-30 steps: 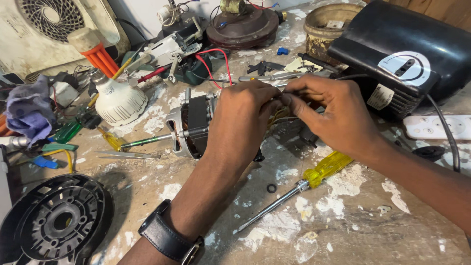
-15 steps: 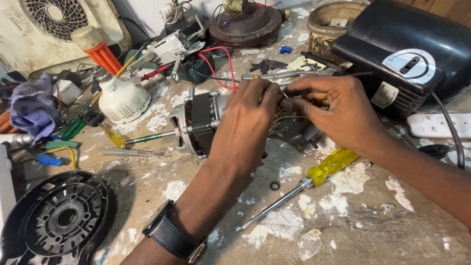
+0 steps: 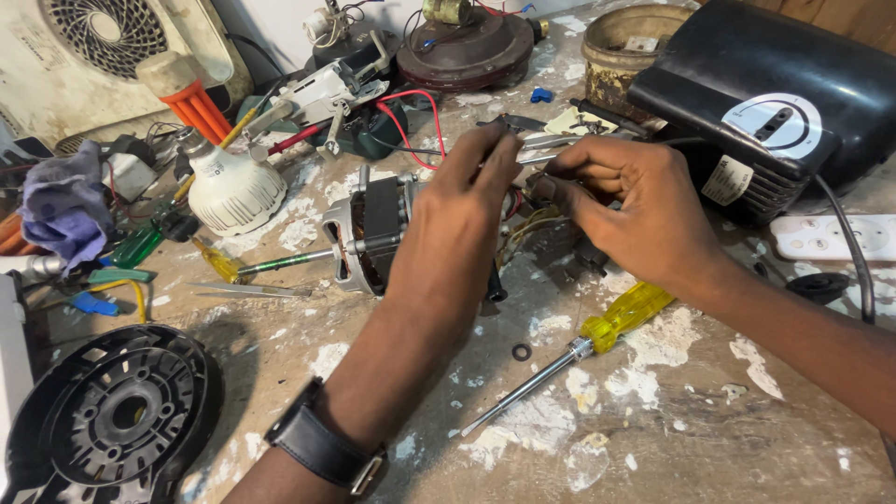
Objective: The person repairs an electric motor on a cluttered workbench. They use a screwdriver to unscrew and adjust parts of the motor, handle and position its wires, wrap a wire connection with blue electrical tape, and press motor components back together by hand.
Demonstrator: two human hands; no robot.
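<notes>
Both hands are up over the small electric motor (image 3: 373, 233) lying mid-tabletop (image 3: 709, 439). Left hand (image 3: 457, 224) fingers pinched together on something thin at the motor's wiring end, right hand (image 3: 635, 210) fingers curled shut there too (can't tell on what). Yellow-handled screwdriver (image 3: 579, 350) lies just below.

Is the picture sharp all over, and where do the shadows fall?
Head view: even, soft light; left hand and right hand over the electric motor look sharp, with no motion blur; faint shadows fall beside the yellow-handled screwdriver and round the black plastic cover; no strong glare.
</notes>
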